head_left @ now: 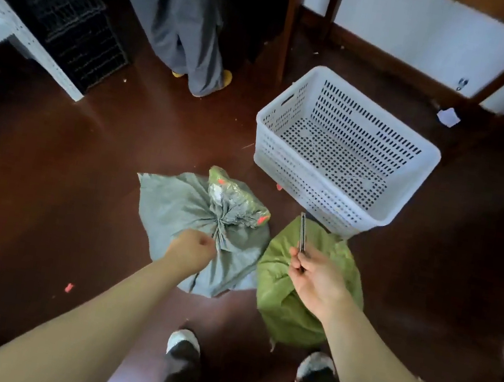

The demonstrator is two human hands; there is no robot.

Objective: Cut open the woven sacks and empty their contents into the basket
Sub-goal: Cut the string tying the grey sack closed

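Two woven sacks stand on the dark red floor in front of my feet. The grey sack (181, 212) on the left is tied shut, its bunched neck flopped toward the basket. My left hand (192, 249) is curled at the knot and grips the gathered fabric. To its right sits the green sack (288, 309), partly hidden behind my right hand (315, 282). That hand pinches a slim utility knife (302, 233) whose tip points up and away over the green sack. The white perforated basket (416, 187) stands just beyond the sacks, with nothing in it.
Another person in grey trousers (184, 25) stands at the far left-centre. Black wire crates (60, 15) and a white shelf frame (24, 36) fill the left rear. Wooden table legs (289, 21) rise behind the basket. Small scraps litter the floor.
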